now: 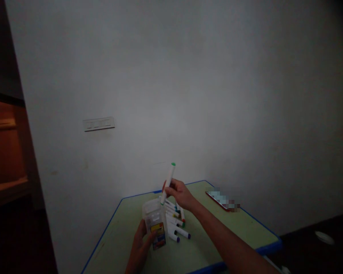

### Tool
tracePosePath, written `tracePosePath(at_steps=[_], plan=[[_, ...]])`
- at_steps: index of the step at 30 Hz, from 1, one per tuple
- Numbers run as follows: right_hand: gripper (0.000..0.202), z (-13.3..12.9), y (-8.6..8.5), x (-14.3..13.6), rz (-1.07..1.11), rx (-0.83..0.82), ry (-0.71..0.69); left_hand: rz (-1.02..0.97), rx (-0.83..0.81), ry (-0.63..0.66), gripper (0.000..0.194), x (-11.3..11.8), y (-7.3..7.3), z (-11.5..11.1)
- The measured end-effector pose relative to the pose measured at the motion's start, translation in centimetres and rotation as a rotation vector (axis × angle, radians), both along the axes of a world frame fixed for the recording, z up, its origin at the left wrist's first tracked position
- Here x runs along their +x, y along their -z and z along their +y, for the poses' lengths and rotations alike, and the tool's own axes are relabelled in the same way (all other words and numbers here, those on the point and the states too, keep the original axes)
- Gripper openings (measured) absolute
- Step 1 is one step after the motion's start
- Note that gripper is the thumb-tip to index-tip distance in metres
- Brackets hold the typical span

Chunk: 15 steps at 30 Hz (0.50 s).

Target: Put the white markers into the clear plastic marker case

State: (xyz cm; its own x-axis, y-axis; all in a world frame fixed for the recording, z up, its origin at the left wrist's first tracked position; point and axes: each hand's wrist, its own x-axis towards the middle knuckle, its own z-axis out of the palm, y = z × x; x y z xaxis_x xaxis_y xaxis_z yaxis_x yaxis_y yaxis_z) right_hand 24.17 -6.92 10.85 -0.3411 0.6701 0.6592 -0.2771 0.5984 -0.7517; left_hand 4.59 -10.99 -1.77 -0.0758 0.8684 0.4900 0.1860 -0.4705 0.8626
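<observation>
Left hand [141, 243] wrapped round the clear box [153, 217], right hand [179, 194] pinching a green-ended marker [170, 173], tilted, lower end by the box's upper edge. Step looks like one-marker transfer at the box; direction: can't tell. Loose markers [183, 233] on worktop [208, 239] beside it. Next move calls for steady box, marker end clear of edge

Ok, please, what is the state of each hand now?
Left hand: closed, holding the clear plastic box.
Right hand: closed, holding a green-ended white marker.
</observation>
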Motion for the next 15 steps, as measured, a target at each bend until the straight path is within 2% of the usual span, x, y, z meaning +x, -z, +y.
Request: tracePosePath(at_steps=[3,6,10,15], plan=[[0.007,-1.2,-0.7,-0.4,-0.16,0.32,0.219,0.018,0.01,0.01,0.054,-0.2,0.4,0.2],[0.011,-2.2,-0.9,-0.5,-0.219,0.49,0.319,0.015,-0.003,-0.002,0.055,-0.4,0.8,0.5],[0.014,-2.7,-1.2,-0.5,-0.235,0.557,0.334,-0.033,-0.001,-0.001,0.06,-0.4,0.9,0.5],[0.014,-3.0,-1.6,-0.5,-0.244,0.58,0.344,-0.02,0.006,0.031,0.055,0.1,-0.1,-0.2]])
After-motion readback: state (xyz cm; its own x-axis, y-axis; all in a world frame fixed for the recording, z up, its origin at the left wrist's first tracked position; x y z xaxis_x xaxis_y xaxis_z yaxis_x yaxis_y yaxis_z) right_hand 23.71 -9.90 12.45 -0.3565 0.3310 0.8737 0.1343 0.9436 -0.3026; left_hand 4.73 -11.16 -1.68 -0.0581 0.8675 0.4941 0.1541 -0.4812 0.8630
